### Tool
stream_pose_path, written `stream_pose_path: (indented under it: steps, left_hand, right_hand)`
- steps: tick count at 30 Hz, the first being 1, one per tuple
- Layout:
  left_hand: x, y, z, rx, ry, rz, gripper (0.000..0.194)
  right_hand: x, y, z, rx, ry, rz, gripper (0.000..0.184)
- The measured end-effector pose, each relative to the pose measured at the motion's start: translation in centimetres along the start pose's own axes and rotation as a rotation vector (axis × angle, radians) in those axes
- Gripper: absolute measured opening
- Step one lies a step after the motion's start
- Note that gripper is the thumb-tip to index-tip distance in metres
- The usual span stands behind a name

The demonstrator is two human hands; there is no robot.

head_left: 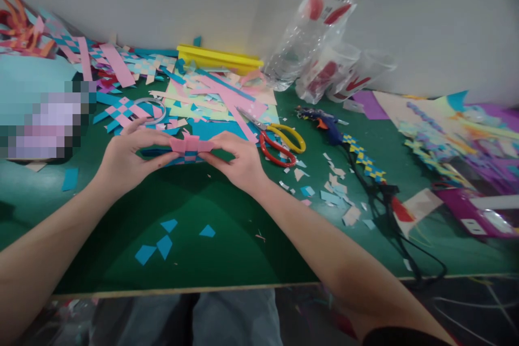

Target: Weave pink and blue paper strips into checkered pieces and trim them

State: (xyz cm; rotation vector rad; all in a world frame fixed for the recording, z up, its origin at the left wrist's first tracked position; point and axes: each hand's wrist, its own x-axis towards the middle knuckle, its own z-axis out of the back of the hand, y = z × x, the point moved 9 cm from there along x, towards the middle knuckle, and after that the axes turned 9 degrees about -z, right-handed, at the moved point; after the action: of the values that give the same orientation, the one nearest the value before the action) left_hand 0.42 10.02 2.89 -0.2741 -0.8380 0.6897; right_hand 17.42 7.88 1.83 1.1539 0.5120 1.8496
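Between my two hands is a woven paper strip (190, 147) in pink and blue, held level just above the green table (227, 259). My left hand (127, 154) pinches its left end between thumb and fingers. At its right end, my right hand (238, 158) grips with thumb and forefinger. Scissors (279, 143) with one yellow and one red handle lie open just beyond my right hand. Behind my left hand lie a clear ring-shaped roll (156, 111) and a pink-and-blue woven paper piece (121, 111). Several blue paper scraps (164, 247) lie in front of me.
A yellow tray (221, 59) stands by the wall among pink and blue paper strips. Clear plastic cups (338, 70) stand at the back. A dark blue glue gun (324, 125) with a black cord lies right. A magenta package (474, 213) is at far right, a blurred-out object (48, 124) at left.
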Motion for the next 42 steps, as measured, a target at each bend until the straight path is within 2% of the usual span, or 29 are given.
stream_pose_path:
  steps: [6, 13, 25, 30, 34, 38, 42]
  left_hand:
    - [-0.8, 1.9, 0.2, 0.067, -0.044, 0.168, 0.014]
    - [-0.7, 1.8, 0.2, 0.072, -0.032, 0.177, 0.015]
    - [-0.6, 1.7, -0.1, 0.054, -0.017, 0.132, 0.012]
    - [-0.7, 1.5, -0.1, 0.087, -0.014, 0.112, 0.012]
    - [-0.7, 1.1, -0.2, 0.080, -0.003, 0.066, 0.012]
    - [-0.6, 0.6, -0.4, 0.067, 0.001, 0.014, 0.013]
    - [-0.3, -1.0, -0.5, 0.057, -0.027, -0.121, 0.016]
  right_hand:
    - [-0.1, -0.6, 0.3, 0.035, -0.042, -0.060, 0.008]
    - [0.0, -1.3, 0.3, 0.036, -0.047, -0.105, 0.003]
    - [0.0, -1.6, -0.1, 0.070, -0.030, -0.114, 0.004]
    - [-0.1, -2.4, -0.5, 0.144, -0.001, -0.205, 0.016]
    - [-0.2, -2.6, -0.8, 0.146, 0.024, -0.249, 0.027]
    - [-0.3, -1.8, -1.0, 0.086, 0.057, -0.217, 0.019]
    - [-0.4, -0.8, -1.3, 0.075, 0.088, -0.201, 0.018]
